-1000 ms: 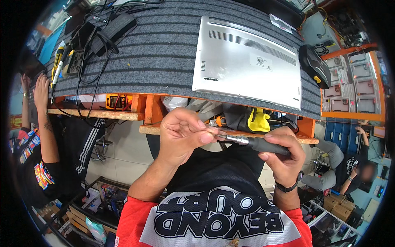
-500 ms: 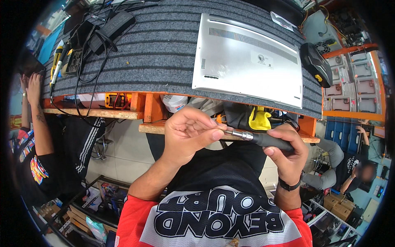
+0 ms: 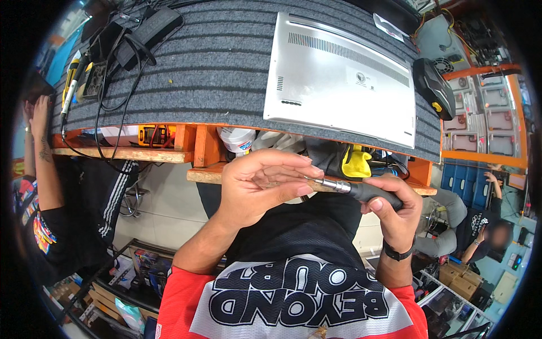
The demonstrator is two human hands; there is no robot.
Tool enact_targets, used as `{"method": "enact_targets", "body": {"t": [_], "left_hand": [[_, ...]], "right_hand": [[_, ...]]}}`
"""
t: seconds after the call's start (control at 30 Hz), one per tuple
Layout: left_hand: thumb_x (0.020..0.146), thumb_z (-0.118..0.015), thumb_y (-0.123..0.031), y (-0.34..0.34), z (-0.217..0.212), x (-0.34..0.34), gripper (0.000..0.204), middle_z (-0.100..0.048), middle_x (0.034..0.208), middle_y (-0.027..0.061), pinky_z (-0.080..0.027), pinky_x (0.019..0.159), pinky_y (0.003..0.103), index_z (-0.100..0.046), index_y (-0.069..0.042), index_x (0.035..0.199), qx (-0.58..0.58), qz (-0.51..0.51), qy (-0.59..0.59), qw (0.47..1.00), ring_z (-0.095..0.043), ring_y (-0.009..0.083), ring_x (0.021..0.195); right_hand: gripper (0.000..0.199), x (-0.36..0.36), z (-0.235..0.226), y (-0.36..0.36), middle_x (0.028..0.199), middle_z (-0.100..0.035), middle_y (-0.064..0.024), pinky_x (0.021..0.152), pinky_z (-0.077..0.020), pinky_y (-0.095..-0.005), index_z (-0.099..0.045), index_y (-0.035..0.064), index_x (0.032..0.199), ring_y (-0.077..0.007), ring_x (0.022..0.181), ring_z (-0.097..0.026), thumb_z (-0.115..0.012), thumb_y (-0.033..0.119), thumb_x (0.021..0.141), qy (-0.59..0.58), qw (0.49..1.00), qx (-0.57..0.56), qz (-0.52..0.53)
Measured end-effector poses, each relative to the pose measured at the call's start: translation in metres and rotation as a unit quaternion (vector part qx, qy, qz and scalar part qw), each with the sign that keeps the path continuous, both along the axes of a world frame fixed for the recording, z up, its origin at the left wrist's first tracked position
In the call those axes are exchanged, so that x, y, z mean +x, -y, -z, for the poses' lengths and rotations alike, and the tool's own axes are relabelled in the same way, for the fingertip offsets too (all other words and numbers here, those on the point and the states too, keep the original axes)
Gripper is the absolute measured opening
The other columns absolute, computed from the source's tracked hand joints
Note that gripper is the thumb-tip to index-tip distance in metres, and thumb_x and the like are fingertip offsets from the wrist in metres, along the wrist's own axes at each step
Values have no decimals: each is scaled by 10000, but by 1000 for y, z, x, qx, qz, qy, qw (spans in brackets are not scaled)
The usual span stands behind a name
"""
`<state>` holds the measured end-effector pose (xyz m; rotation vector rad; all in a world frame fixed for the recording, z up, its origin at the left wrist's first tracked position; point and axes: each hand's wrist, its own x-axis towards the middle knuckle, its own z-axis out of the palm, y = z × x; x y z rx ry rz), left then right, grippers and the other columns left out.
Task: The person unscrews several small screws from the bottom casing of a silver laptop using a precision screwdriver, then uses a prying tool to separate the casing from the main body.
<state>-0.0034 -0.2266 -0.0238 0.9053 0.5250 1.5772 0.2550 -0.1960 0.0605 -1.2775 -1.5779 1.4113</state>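
Note:
My right hand (image 3: 400,217) is wrapped round the thick black handle of a screwdriver (image 3: 355,191), held level above my lap at the bench front. Its silver shaft points left, toward my left hand (image 3: 251,183). That hand is open, thumb and fingers apart around the screwdriver's tip; I cannot tell whether they touch it. Beyond both hands a silver laptop (image 3: 339,85) lies bottom side up on the bench, with its vent strip along the far side.
Grey ribbed matting covers the bench (image 3: 220,62). A black power adapter (image 3: 149,37) with cables and a soldering iron (image 3: 72,87) lie at left, a black-yellow device (image 3: 433,90) at right. The shelf below holds a yellow multimeter (image 3: 157,135) and yellow-black gloves (image 3: 355,161). Other people sit either side.
My left thumb and fingers have spread apart from their pinch at the screwdriver's tip. The right hand keeps its hold, nearly still. The view has shifted slightly.

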Motion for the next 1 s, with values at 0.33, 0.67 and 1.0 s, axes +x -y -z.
{"method": "enact_targets", "body": {"t": [0.33,0.67,1.0], "left_hand": [[933,-738,78,-5,-5,-6,189,-722,1116,148,-625,872,290,-747,71,1121,-23,-18,-88,996,-750,189,984],[874,-768,94,-8,-5,-9,284,-704,1182,190,-620,907,315,-733,60,1154,-8,-11,-132,991,-738,251,1058],[867,-797,-54,-48,-9,-34,326,-655,1318,140,-496,991,423,-773,-53,1192,95,-275,-486,824,-642,333,1148]], "right_hand": [[330,0,-2,-4,966,-738,-113,816,-495,-297,-759,-45,1112,-182,877,-668,-863,79,825,46,998,41,0],[353,1,-13,-7,1009,-737,-130,861,-497,-315,-758,-36,1091,-207,932,-666,-870,39,765,71,994,87,-8],[323,-14,-33,-21,942,-749,-141,754,-532,-303,-754,-18,1091,-227,825,-709,-856,-4,785,379,849,366,-39]]}}
